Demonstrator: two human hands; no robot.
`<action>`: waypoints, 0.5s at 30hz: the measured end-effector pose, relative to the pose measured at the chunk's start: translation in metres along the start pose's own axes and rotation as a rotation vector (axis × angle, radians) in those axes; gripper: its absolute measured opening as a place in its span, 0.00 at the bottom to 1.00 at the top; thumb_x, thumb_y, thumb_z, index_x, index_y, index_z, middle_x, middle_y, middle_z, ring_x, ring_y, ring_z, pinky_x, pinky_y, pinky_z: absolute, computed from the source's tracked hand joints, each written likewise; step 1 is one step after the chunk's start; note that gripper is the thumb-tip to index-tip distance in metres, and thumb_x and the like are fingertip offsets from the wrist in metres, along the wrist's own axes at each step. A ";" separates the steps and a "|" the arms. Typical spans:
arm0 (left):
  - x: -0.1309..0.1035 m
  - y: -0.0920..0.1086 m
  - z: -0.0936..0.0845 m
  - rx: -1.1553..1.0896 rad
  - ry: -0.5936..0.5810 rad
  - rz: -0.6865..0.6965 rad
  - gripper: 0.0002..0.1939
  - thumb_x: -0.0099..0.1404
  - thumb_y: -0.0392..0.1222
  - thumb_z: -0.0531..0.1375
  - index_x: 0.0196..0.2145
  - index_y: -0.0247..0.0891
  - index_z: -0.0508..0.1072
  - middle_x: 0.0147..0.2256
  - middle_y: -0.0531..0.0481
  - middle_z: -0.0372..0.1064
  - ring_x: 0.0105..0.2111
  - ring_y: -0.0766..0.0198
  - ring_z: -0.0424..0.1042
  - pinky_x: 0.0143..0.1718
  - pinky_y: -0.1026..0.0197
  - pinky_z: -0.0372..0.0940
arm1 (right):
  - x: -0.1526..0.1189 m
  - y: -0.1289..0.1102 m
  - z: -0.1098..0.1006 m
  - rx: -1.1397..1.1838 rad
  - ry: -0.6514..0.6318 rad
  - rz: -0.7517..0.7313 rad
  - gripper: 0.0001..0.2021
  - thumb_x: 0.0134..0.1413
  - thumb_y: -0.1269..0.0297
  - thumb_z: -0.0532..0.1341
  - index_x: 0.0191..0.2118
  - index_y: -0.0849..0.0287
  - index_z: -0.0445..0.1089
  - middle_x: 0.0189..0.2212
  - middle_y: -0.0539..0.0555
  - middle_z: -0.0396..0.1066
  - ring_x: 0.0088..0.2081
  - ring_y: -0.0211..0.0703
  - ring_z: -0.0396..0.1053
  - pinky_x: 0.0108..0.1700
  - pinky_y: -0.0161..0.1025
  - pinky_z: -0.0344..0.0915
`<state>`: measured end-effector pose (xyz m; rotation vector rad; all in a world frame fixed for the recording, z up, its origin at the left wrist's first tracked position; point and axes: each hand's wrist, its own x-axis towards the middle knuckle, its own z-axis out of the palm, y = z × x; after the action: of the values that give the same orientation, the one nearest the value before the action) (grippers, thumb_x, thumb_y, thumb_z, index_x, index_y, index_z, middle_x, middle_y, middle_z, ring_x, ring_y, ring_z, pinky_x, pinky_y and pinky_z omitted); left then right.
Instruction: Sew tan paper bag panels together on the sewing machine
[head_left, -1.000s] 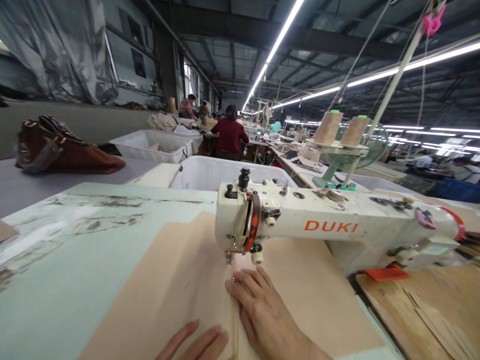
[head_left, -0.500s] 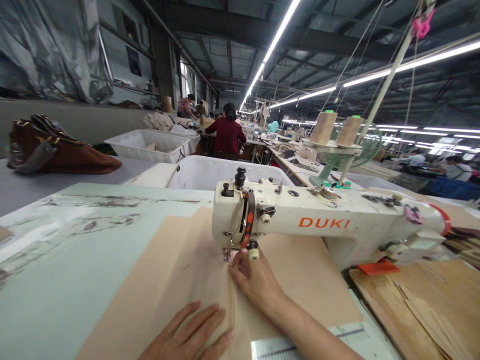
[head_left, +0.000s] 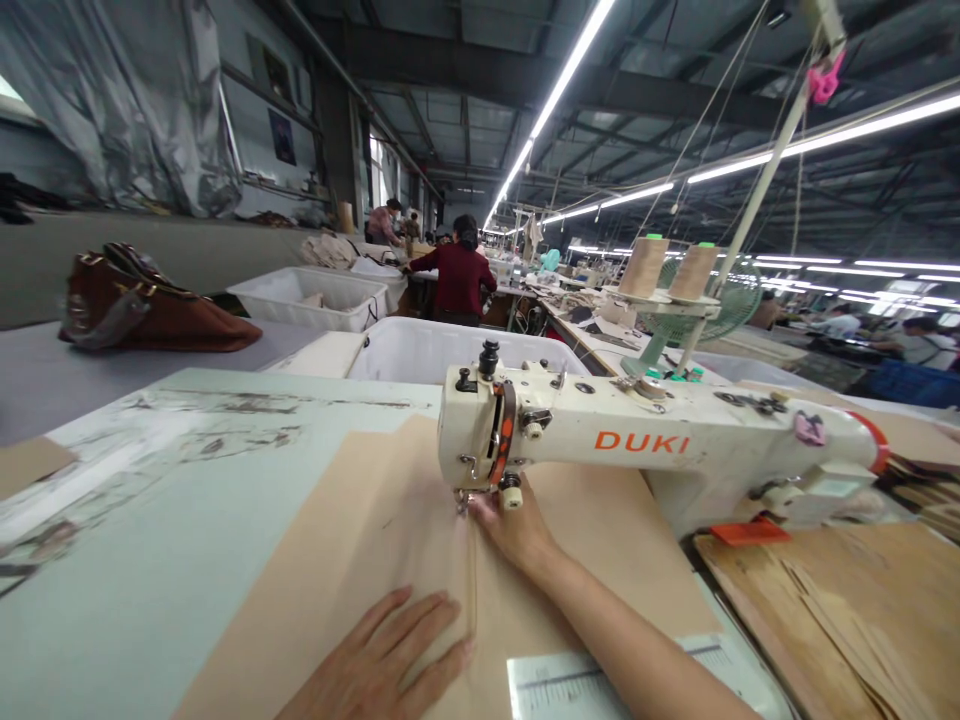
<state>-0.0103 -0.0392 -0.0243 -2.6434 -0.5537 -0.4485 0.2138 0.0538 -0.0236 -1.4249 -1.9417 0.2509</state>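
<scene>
A large beige sheet of material (head_left: 330, 560) lies under the head of a white sewing machine (head_left: 555, 425) marked DUKI. A narrow raised strip or fold (head_left: 472, 580) runs along it toward the presser foot (head_left: 462, 503). My left hand (head_left: 397, 650) rests flat on the sheet, left of that strip, its fingers spread. Just right of the presser foot is my right hand (head_left: 521, 530), touching the sheet. The machine head and a knob hide most of its fingers, so what they grip, if anything, is not visible.
A ruler-marked plate (head_left: 555, 685) shows beneath my right forearm. At right lies a wooden board (head_left: 840, 600) with strips on it. Behind the machine are a white bin (head_left: 420, 345) and thread cones (head_left: 645, 265). A brown handbag (head_left: 161, 305) sits at left; a person (head_left: 459, 270) works ahead.
My right hand's thumb and fingers, curled together beside the presser foot before, now reach farther behind the machine head. My left hand stays flat on the sheet. The camera view has shifted slightly.
</scene>
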 end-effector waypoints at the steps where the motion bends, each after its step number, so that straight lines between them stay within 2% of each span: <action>1: -0.001 0.000 0.002 -0.014 0.017 -0.005 0.21 0.71 0.34 0.58 0.59 0.42 0.65 0.54 0.47 0.69 0.54 0.59 0.68 0.58 0.59 0.60 | -0.007 -0.002 -0.003 0.006 -0.014 -0.013 0.12 0.54 0.76 0.63 0.45 0.61 0.70 0.44 0.58 0.69 0.44 0.50 0.67 0.48 0.43 0.64; 5: -0.003 -0.003 0.007 -0.149 0.029 -0.080 0.21 0.74 0.39 0.54 0.63 0.44 0.60 0.56 0.47 0.66 0.57 0.57 0.64 0.63 0.54 0.53 | -0.029 -0.005 -0.011 0.032 -0.091 -0.079 0.07 0.55 0.77 0.63 0.38 0.58 0.73 0.39 0.53 0.72 0.43 0.48 0.67 0.49 0.41 0.63; 9: 0.002 -0.010 0.006 -0.285 0.007 -0.106 0.28 0.73 0.53 0.54 0.66 0.45 0.54 0.58 0.45 0.64 0.58 0.53 0.61 0.64 0.50 0.52 | -0.026 0.002 -0.013 0.066 -0.111 -0.133 0.10 0.59 0.76 0.61 0.43 0.55 0.75 0.42 0.52 0.73 0.47 0.47 0.66 0.54 0.42 0.59; 15: 0.009 -0.021 0.005 -0.392 -0.057 -0.140 0.39 0.66 0.60 0.61 0.67 0.45 0.52 0.60 0.42 0.60 0.58 0.47 0.61 0.63 0.45 0.53 | -0.027 0.006 -0.016 0.073 -0.072 -0.175 0.15 0.58 0.77 0.61 0.46 0.49 0.76 0.44 0.51 0.71 0.50 0.48 0.63 0.55 0.44 0.56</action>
<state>-0.0101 -0.0166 -0.0187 -3.0091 -0.7380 -0.5755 0.2328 0.0279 -0.0263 -1.2062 -2.0796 0.2923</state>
